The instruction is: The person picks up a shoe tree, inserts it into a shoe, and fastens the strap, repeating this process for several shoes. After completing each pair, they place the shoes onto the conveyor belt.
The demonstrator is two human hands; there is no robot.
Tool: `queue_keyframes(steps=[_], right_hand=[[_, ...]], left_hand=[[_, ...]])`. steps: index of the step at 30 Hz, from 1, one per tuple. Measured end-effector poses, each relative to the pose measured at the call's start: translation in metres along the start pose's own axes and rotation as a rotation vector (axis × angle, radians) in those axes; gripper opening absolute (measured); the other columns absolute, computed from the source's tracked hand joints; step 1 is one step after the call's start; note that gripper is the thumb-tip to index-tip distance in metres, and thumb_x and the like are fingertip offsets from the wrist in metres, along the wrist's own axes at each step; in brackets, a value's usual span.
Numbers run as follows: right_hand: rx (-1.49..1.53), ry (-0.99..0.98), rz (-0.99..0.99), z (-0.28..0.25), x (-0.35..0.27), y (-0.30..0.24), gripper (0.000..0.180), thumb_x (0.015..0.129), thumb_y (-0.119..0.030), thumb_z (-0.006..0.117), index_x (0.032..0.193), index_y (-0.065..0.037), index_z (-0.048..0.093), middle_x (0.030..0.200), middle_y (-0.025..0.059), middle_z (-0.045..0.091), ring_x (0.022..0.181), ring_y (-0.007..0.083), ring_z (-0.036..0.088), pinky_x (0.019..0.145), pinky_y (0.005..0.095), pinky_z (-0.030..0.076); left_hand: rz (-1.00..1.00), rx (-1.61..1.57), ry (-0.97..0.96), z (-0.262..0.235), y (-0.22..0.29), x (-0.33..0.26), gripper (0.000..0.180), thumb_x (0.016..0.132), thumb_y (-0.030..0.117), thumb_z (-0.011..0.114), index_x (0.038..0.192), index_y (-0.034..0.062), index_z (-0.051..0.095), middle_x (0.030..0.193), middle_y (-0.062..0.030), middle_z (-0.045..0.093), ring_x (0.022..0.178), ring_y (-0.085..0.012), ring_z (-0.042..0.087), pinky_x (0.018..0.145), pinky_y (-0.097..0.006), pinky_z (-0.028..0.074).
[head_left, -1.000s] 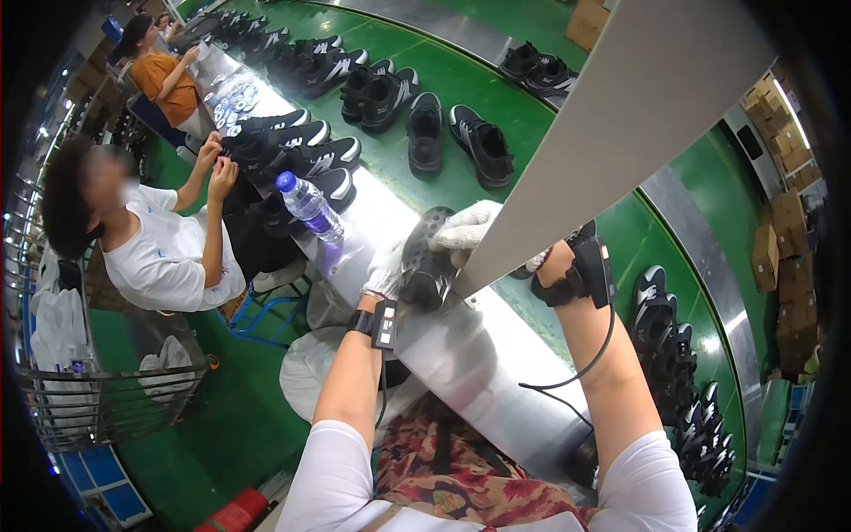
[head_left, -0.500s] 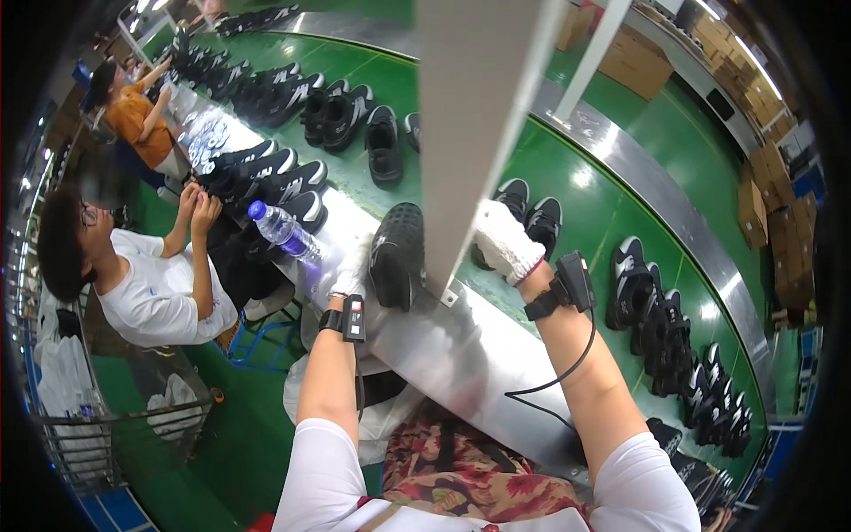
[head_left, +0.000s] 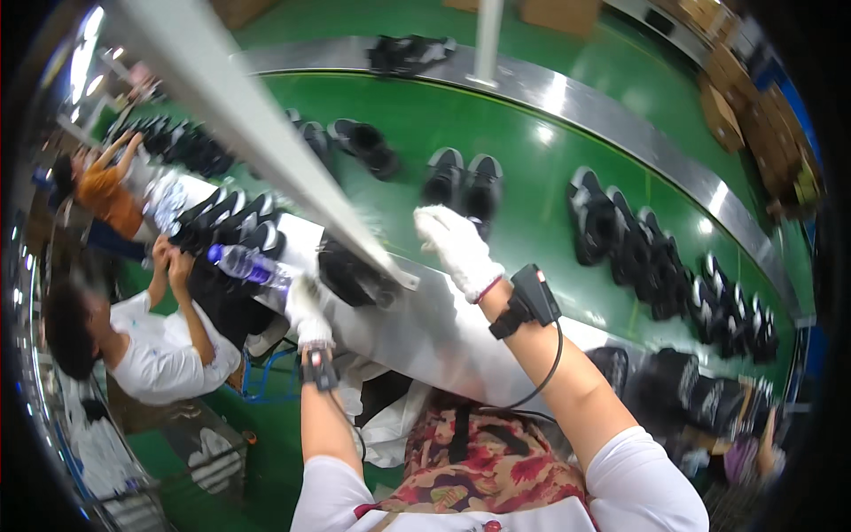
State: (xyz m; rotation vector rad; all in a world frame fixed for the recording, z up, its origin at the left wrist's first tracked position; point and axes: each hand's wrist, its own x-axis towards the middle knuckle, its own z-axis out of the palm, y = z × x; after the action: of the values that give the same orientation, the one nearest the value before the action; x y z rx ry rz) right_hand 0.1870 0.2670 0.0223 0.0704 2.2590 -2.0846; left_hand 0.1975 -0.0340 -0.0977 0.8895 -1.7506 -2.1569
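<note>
Released and loosely bent, the white-gloved right hand [head_left: 456, 253] hangs palm down past the foot of the pale post [head_left: 301, 177], its fingers pointing left and nothing visible in its grasp. The left hand [head_left: 307, 310], gloved alike, is lower and further left; it is blurred and its fingertips are hard to make out, so I cannot tell whether it grips, touches or merely rests beside the black shoe [head_left: 341, 270]. That shoe is on the metal counter [head_left: 425, 324], just to the right of the left hand and well to the left of the right one, so the left hand is clearly the nearer. Its long axis seems to slant from upper left to lower right, roughly along the post's lower end, which covers part of it and stands between it and the right hand. Blur hides whether its sole or its upper faces up. Just beyond the right hand, on the green surface [head_left: 532, 222], a pair of black shoes [head_left: 483, 182] stands side by side, pale toes pointing away from the person, heels toward the glove; the glove overlaps their near end in this view, and contact cannot be judged. A clear bottle with a purple cap [head_left: 246, 264] is close to the left hand, on its far left side.
</note>
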Motion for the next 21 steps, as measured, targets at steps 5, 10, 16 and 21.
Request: queue_keyframes(steps=[5, 10, 16, 21], right_hand=[[-0.434, -0.022, -0.103, -0.008, -0.121, -0.006, 0.033, 0.098, -0.031, 0.056, 0.117, -0.005, 0.064, 0.115, 0.0159, 0.065, 0.105, 0.0324, 0.062, 0.092, 0.0393, 0.051], [-0.216, 0.072, 0.083, -0.038, -0.197, -0.02, 0.032, 0.097, -0.032, 0.058, 0.113, -0.006, 0.068, 0.111, 0.0159, 0.069, 0.106, 0.0327, 0.065, 0.095, 0.0403, 0.05], [-0.369, 0.548, 0.006, -0.117, -0.304, -0.01, 0.026, 0.097, -0.023, 0.061, 0.112, -0.003, 0.069, 0.108, 0.0134, 0.07, 0.102, 0.027, 0.067, 0.093, 0.0365, 0.052], [-0.11, 1.039, 0.368, -0.136, -0.414, 0.007, 0.024, 0.095, -0.016, 0.064, 0.113, -0.001, 0.068, 0.094, 0.007, 0.071, 0.083, 0.0145, 0.066, 0.078, 0.0294, 0.054]], left_hand=[[0.071, 0.496, -0.371, -0.06, 0.007, -0.125, 0.025, 0.103, 0.018, 0.054, 0.087, 0.0021, 0.063, 0.083, 0.0021, 0.061, 0.074, -0.0107, 0.053, 0.067, -0.027, 0.045], [-0.067, 0.643, -0.839, -0.041, 0.02, -0.198, 0.018, 0.095, 0.013, 0.059, 0.094, -0.0006, 0.07, 0.088, -0.0056, 0.069, 0.082, -0.013, 0.061, 0.075, -0.028, 0.05], [0.583, 0.814, -1.421, 0.07, 0.022, -0.234, 0.013, 0.092, 0.01, 0.062, 0.097, 0.0018, 0.072, 0.093, -0.0143, 0.07, 0.088, -0.0296, 0.067, 0.083, -0.038, 0.052], [0.6, 0.785, -1.6, 0.151, 0.024, -0.257, 0.016, 0.095, 0.012, 0.061, 0.098, -0.0018, 0.07, 0.091, -0.0117, 0.07, 0.084, -0.0217, 0.065, 0.079, -0.033, 0.052]])
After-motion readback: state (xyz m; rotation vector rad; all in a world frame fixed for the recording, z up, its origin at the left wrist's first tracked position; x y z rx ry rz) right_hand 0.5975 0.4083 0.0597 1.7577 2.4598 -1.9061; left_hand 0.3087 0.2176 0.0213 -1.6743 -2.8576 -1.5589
